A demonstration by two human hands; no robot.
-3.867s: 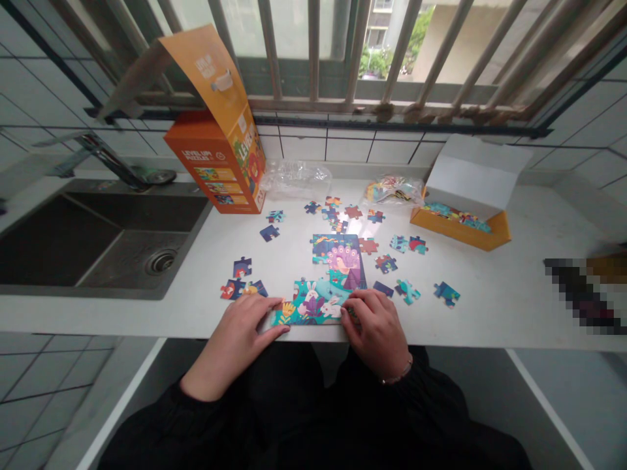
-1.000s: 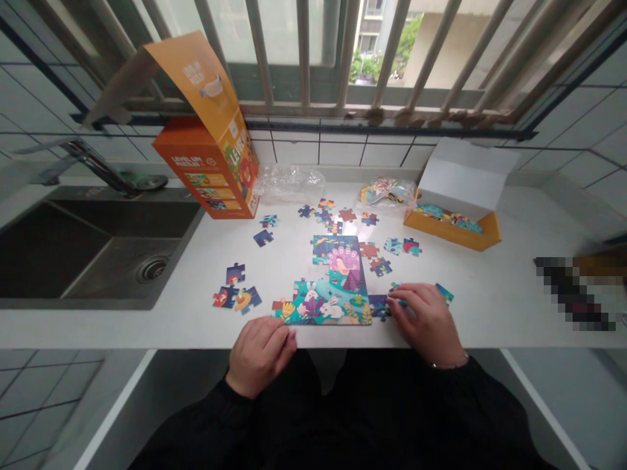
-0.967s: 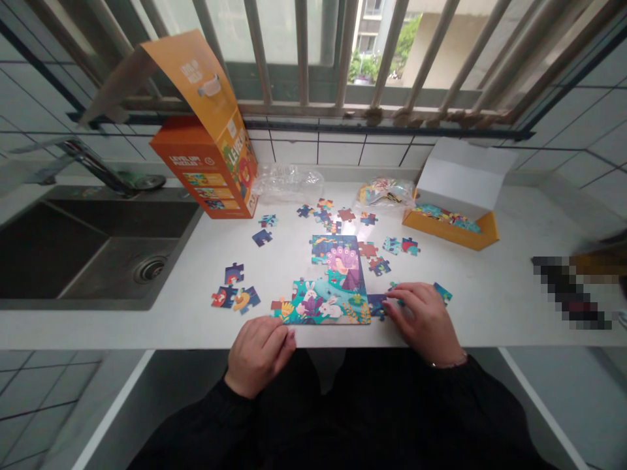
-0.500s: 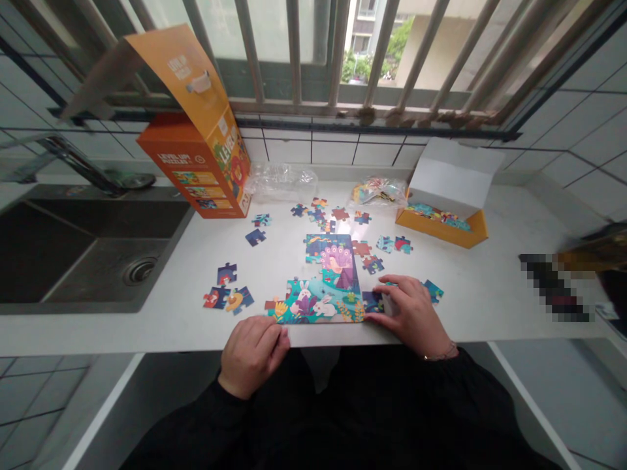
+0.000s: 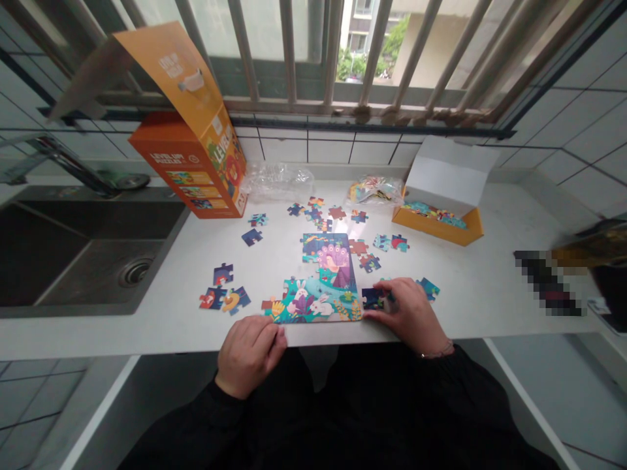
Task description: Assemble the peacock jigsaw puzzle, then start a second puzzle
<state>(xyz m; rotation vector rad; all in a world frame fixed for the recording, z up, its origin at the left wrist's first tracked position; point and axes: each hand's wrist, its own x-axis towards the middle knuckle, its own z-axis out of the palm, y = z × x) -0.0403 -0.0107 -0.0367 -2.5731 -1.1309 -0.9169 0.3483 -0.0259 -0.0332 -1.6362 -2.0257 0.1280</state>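
Note:
A partly joined jigsaw puzzle (image 5: 313, 303) with rabbits and a peacock lies flat on the counter before me. My left hand (image 5: 251, 354) rests curled on the counter's front edge, its knuckles beside the puzzle's lower left corner; I see nothing in it. To the right of the puzzle, a dark blue puzzle piece (image 5: 372, 299) lies close to the lower right edge. My right hand (image 5: 409, 310) grips that piece between thumb below and index finger above; the fingers hide its right part. Just beyond this hand is a teal and blue piece (image 5: 430, 288).
Loose pieces (image 5: 225, 297) lie left of the puzzle, and several more (image 5: 313, 212) behind it. An orange puzzle box (image 5: 191, 170) stands beside the sink (image 5: 161, 261). Farther back are clear plastic packaging (image 5: 279, 179), a bagged set of pieces (image 5: 376, 189) and an open yellow box (image 5: 435, 225).
My view has shifted slightly. The right hand's fingers have changed position a little, so more of the dark blue piece shows. My left hand stays beside the puzzle's corner.

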